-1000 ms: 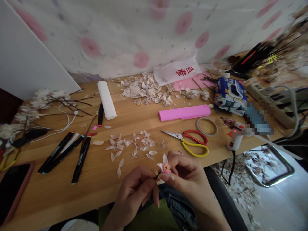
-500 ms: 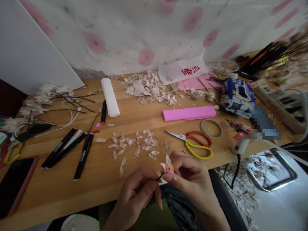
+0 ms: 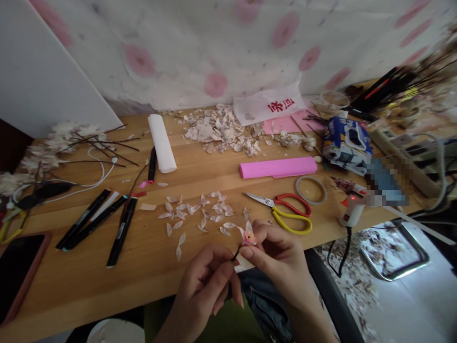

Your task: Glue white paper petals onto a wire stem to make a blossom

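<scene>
Between thumb and fingers, my left hand [image 3: 210, 276] pinches the dark thin stem [image 3: 235, 255] of a small handmade flower. At the stem's top sits the flower [image 3: 249, 237], with a pink and orange centre and pale, pointed petals. My right hand [image 3: 276, 252] is closed around the flower head, thumb and fingertips pressing at its base and petals. Both hands are over the table's front edge. Just beyond them lie several loose translucent petals [image 3: 203, 209]. Scissors [image 3: 285, 207] with one red and one yellow handle rest beyond my right hand.
Markers [image 3: 121, 233] and a phone [image 3: 23, 271] lie at left. A white paper roll [image 3: 162, 143], pink crepe paper [image 3: 278, 167] and a petal heap [image 3: 223, 128] are farther back. A tape roll [image 3: 310, 190], glue gun [image 3: 352, 209] and wipes pack [image 3: 347, 143] stand right.
Both hands have risen slightly with the flower, and its head has turned a little. The camera view has shifted slightly. Both hands keep their hold.
</scene>
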Available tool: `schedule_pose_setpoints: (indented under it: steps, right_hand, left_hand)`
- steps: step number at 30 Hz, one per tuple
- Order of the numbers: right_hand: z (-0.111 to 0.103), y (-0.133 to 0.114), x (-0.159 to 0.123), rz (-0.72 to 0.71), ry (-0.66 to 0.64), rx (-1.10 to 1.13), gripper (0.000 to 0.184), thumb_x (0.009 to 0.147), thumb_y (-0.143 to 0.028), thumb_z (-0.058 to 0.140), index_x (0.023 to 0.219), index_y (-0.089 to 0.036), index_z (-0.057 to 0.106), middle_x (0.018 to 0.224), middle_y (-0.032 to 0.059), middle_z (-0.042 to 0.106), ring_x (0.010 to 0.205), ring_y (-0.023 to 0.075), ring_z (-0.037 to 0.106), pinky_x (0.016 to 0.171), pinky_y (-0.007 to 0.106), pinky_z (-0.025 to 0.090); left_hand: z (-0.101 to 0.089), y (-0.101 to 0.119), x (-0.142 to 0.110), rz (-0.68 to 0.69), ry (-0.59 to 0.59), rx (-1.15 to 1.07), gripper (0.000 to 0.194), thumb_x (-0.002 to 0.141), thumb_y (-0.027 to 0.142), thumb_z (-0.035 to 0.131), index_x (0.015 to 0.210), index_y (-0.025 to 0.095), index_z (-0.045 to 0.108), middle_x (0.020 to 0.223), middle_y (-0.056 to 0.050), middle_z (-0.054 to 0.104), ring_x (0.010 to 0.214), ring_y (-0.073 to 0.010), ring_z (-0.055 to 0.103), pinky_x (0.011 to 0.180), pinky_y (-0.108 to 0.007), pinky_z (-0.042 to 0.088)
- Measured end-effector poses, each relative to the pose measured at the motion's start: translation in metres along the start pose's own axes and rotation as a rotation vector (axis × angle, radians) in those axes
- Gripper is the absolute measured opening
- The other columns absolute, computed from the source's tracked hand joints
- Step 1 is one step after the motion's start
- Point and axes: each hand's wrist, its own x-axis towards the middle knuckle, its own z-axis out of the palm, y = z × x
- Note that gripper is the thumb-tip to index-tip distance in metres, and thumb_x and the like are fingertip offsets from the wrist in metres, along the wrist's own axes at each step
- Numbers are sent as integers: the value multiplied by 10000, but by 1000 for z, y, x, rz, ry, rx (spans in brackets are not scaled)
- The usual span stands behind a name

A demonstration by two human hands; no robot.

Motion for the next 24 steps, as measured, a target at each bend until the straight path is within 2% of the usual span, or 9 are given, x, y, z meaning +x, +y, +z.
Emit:
schedule_pose_setpoints:
  steps: [7, 11, 14, 19, 24]
  right_hand:
    - [5, 5, 2, 53, 43, 109, 476, 762, -495, 865, 540, -197, 568, 550, -49, 470, 515, 97, 421, 499, 225, 380]
    - [6, 7, 4, 57, 29, 140, 406, 700, -490, 912, 584, -203, 649, 553, -45, 509, 514, 100, 464, 501, 221, 428]
    - [6, 8, 4, 62, 1, 183, 360, 710, -466, 916, 639, -207, 676, 558, -59, 485, 504, 91, 462, 493, 207, 432]
    - [8, 7, 5, 105, -33, 265, 441, 764, -436, 877, 581, -202, 550, 565, -65, 450, 507, 85, 445, 495, 199, 435]
    - [6, 11, 3, 127, -44, 380, 465, 688, -379, 933, 563, -196, 524, 562, -68, 437, 518, 77, 398, 478, 179, 352]
  left_hand:
    - [3, -7, -1, 17, -49, -38, 240, 1005, 474, 606, 954, 240, 605, 588, 18, 742, 303, -34, 249, 319, -160, 181]
    - [3, -7, -3, -2, -38, -60, 236, 1015, 473, 589, 961, 244, 596, 593, 14, 756, 302, -35, 256, 309, -148, 173]
    - [1, -8, -3, -1, -36, -44, 235, 1016, 469, 590, 967, 240, 604, 587, 17, 752, 299, -31, 254, 306, -144, 169]
    - [1, -5, 0, -1, -26, -9, 255, 997, 481, 621, 938, 234, 603, 562, 19, 729, 309, -28, 249, 325, -157, 173]
    - [6, 1, -2, -82, -11, 39, 357, 943, 573, 660, 896, 221, 622, 527, 17, 709, 341, -24, 259, 365, -166, 144]
